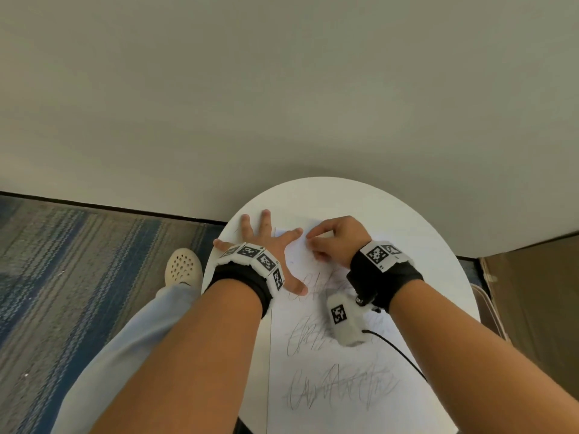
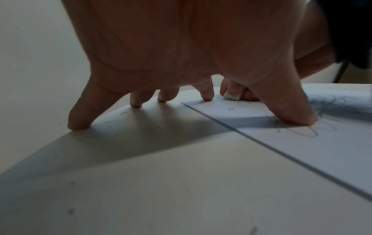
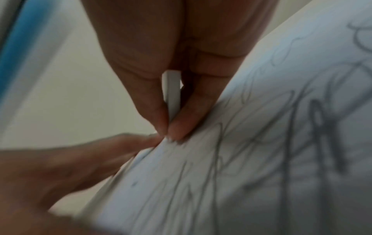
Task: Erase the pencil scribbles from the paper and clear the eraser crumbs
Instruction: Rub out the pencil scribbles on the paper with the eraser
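A: Right, where is the left hand (image 1: 263, 242)?

B: Splayed flat, fingers straight and wide. In the left wrist view the thumb (image 2: 296, 114) and index press on the paper (image 1: 344, 402); the other fingertips stand on the bare round white table (image 1: 423, 227), just off the sheet's left edge.

A: And the right hand (image 1: 336, 239)?

B: Curled, at the far end of the sheet, just beside the left index. Narrow pinch: thumb and fingers close on a thin white eraser (image 3: 172, 93), its lower end down at the paper. The left wrist view shows it too (image 2: 232, 96), touching the sheet.

A: Scribbles?

B: Three pencil scribbles (image 1: 338, 386) in a column down the page. Nearest one lies in plain sight; the middle and far ones are partly hidden by the right wrist and its camera pod (image 1: 344, 321). The far strip of paper under the eraser looks nearly clean.

A: Crumbs?

B: Small dark eraser crumbs (image 2: 230, 109) on the paper near the eraser, more flecks on the table by the left fingertips.

A: Surroundings?

B: Striped carpet (image 1: 78, 261), a pale perforated shoe (image 1: 183, 266) beside the table, a plain wall (image 1: 282, 89) behind.
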### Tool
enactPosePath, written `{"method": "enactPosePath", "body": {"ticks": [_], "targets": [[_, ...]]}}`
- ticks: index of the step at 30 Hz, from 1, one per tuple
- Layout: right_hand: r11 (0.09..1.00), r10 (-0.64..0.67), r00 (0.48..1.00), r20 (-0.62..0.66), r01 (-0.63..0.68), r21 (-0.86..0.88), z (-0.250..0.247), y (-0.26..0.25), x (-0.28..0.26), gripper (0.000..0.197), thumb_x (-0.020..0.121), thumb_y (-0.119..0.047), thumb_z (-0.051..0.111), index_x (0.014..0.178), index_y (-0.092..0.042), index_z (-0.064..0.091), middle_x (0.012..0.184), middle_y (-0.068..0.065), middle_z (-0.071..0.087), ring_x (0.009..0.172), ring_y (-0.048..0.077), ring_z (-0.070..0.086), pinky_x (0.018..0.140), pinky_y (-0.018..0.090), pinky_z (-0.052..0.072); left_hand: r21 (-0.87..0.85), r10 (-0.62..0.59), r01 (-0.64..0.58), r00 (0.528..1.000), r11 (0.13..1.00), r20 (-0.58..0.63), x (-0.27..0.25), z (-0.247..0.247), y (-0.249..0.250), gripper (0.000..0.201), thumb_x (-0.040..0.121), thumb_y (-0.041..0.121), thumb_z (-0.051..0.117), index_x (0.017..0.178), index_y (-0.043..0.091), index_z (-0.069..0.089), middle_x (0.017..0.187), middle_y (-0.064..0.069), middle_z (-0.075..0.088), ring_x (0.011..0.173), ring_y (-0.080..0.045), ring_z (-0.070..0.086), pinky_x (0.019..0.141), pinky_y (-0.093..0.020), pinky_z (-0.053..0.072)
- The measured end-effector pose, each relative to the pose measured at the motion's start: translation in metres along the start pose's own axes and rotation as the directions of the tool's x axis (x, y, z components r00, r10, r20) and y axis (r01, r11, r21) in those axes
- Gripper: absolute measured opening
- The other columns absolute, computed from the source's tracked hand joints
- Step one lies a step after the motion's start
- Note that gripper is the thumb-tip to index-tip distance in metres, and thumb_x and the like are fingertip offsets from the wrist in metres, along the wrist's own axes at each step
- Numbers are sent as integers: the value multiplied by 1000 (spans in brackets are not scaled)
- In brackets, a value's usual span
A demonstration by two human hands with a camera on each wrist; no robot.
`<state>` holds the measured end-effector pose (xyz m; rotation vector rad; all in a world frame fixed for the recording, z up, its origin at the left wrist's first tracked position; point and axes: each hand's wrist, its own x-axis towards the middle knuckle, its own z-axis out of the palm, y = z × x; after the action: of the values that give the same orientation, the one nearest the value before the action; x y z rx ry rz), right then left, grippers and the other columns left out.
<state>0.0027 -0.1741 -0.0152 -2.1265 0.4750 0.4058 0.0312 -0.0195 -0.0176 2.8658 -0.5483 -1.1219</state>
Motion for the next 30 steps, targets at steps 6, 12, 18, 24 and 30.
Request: {"method": "enactPosePath", "body": {"ticks": [6,12,18,24,30], "targets": [[1000,11,1000,-26,-12,-23,-9,2,4,10,79,-16,66,77,-24,72,62,5,69,53,11,61,75,29,59,2,-3,3,1000,1000,-3,3,1,0,113,59,80,66,141,61,-8,153,2,-35,141,-37,-28,99,-79,13],[997,-9,1000,22,11,-78,-12,2,4,10,78,-15,67,76,-23,73,61,5,67,55,13,61,75,28,57,5,-4,4,1000,1000,5,5,1,0,113,59,81,66,141,61,-10,153,3,-35,140,-37,-28,99,-80,12],[993,-19,995,95,30,-113,-14,5,0,11,79,-17,68,75,-26,72,63,5,67,57,12,61,80,27,56,8,2,-2,1000,1000,-1,5,2,0,112,59,81,66,141,61,-10,153,3,-35,140,-38,-28,99,-79,13],[991,-14,989,150,34,-129,-12,9,-5,12,78,-17,67,73,-28,72,60,1,67,59,10,61,80,28,56,-5,10,-10,1000,1000,-1,6,3,0,112,60,79,66,141,61,-10,153,2,-36,140,-37,-29,99,-80,11],[995,-20,993,120,32,-96,-16,10,-1,12,78,-15,67,74,-25,72,58,0,67,55,10,62,78,26,56,4,6,-6,1000,1000,-5,8,4,-1,113,58,81,65,140,61,-11,153,3,-36,140,-37,-29,99,-80,11]]}}
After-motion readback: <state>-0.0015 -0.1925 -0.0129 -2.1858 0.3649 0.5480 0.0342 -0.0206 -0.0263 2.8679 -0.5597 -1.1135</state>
